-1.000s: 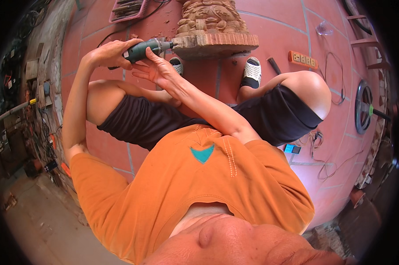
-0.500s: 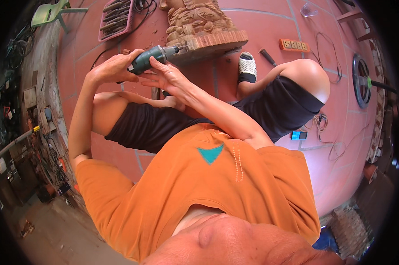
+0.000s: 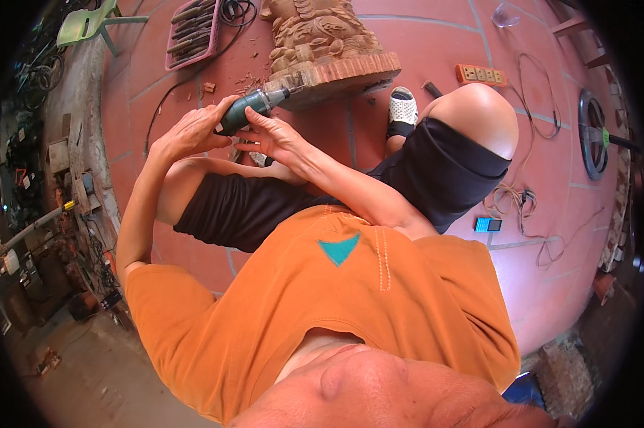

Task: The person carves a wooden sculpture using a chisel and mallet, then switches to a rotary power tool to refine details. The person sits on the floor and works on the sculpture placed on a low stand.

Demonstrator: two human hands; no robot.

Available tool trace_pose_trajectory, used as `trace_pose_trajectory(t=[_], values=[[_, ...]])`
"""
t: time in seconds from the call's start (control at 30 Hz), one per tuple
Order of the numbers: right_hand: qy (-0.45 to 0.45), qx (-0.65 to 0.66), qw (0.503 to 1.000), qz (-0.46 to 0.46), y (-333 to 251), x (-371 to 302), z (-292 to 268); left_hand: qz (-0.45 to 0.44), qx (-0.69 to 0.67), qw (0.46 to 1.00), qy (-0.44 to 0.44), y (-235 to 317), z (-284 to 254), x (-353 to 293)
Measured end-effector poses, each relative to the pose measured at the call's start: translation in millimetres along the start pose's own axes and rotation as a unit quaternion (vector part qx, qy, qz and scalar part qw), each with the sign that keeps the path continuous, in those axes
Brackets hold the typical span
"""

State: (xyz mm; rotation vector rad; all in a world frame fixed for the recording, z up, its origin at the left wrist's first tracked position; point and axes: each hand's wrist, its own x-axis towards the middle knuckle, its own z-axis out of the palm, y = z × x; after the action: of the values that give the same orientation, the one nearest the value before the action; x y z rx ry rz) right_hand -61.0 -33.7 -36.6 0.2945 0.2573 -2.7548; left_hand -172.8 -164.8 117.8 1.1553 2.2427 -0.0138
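Note:
A dark green die grinder (image 3: 242,114) is held between my hands, its silver collar and thin bit angled up to the right. My left hand (image 3: 193,133) wraps round its back end. My right hand (image 3: 277,140) has its thumb pressed on the grinder's body, while the other fingers stretch out beneath it. The bit's tip lies at the left edge of the carved wooden figure's base (image 3: 336,78); whether it touches the wood I cannot tell. Above that base rises the carved figure (image 3: 325,39), brown and densely detailed, its top cut off by the frame.
A pink basket (image 3: 216,43) of carving tools stands at the back left, near a green chair (image 3: 86,25). Wood chips lie by the carving. On the right are an orange power strip (image 3: 481,75), loose cords, a blue phone (image 3: 488,225) and a round black frame (image 3: 593,134).
The view has shifted slightly. The grinder and both hands sit a little lower and further right in the picture, with the same hold. My right knee has moved slightly left and up.

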Motion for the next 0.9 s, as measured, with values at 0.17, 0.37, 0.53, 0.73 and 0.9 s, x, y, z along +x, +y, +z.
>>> trace_pose_trajectory(t=[0.17,0.37,0.53,0.73,0.9], values=[[0.007,0.019,1.0,0.001,5,2,-2,-0.026,0.008,1.0,-0.008,3,0,0],[0.006,0.01,1.0,-0.018,-1,4,3,-0.056,-0.012,0.997,-0.042,16,-15,3],[0.026,0.035,0.999,-0.022,0,2,3,-0.055,0.002,0.998,-0.042,16,-12,7],[0.022,0.031,0.999,-0.024,-3,0,1,-0.05,0.019,0.998,-0.043,19,-12,6],[0.024,0.031,0.999,-0.017,-2,-1,0,-0.046,0.021,0.998,-0.043,18,-9,8]])
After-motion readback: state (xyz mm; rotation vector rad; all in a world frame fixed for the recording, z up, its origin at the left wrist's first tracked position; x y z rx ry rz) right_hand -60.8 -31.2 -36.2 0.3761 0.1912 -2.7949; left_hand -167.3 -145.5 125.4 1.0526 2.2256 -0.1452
